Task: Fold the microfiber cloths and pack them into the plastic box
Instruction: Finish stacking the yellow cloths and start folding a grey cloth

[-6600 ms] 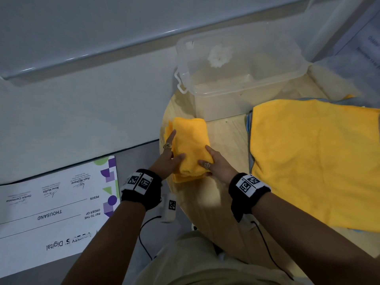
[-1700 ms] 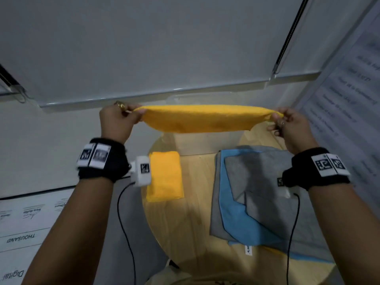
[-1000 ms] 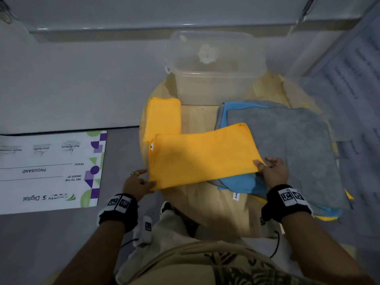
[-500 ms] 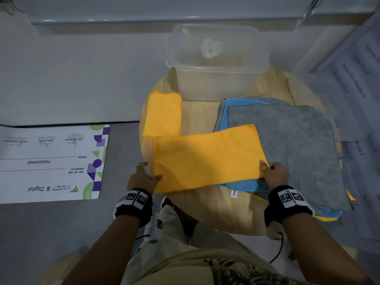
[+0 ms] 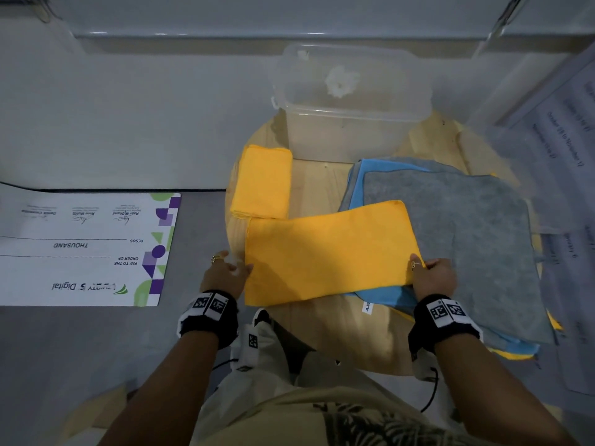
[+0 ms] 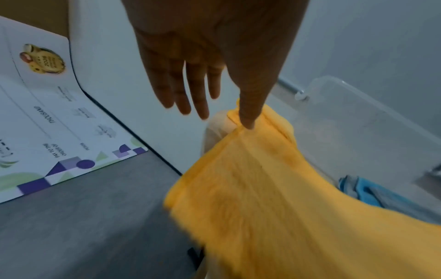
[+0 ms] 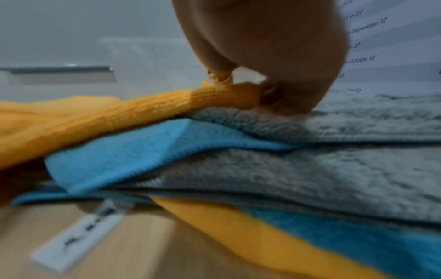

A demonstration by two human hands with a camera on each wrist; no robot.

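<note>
A yellow cloth [image 5: 328,249], folded in half into a long strip, lies flat across the round wooden table [image 5: 325,336] and the near corner of the cloth stack. My left hand [image 5: 236,268] is at its left short edge with straight fingers; only the thumb [image 6: 248,120] touches the hem. My right hand [image 5: 418,268] pinches the right short edge, its fingers [image 7: 222,75] curled on the hem above the grey cloth [image 5: 467,239]. A small folded yellow cloth [image 5: 262,185] lies at the table's left. Behind stands the clear plastic box [image 5: 351,101], with no cloth visible in it.
The stack on the right has a grey cloth on top, a blue cloth [image 5: 383,297] below it, and more grey, blue and yellow layers [image 7: 262,236] underneath. A large printed board [image 5: 90,249] lies on the floor to the left. Printed sheets [image 5: 566,140] lie at the right.
The yellow cloth that both hands held stretched in the air has come down flat onto the table and stack. Over the last half second the hands stayed at its short edges.
</note>
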